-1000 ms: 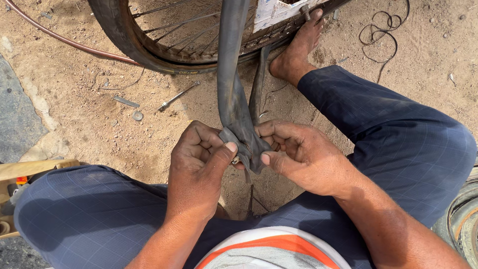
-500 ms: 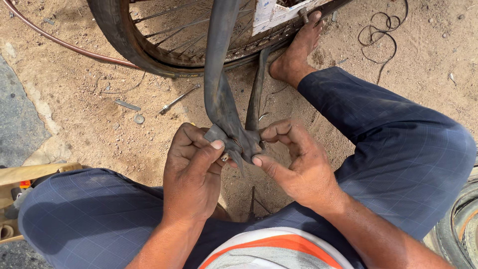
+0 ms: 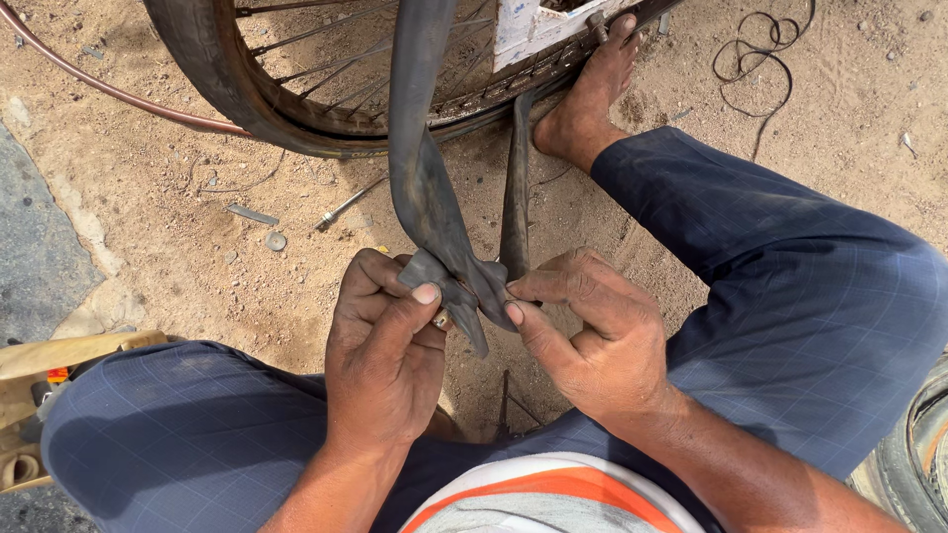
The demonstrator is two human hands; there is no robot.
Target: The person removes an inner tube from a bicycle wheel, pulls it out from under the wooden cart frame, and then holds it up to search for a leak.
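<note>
Here, inner tube (image 3: 425, 188) between both hands.

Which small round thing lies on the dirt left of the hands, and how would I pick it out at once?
Start at the bicycle wheel along the top, then drop to the sandy ground below its rim. There a small flat grey washer lies between a flat metal strip and a slim bolt-like rod. It is the only round piece; both neighbours are long and thin.

the inner tube (image 3: 425, 188) i pinch is matt black rubber, dusty; the ground (image 3: 197, 247) rough dry sand, my trousers (image 3: 790, 286) woven cloth
</note>
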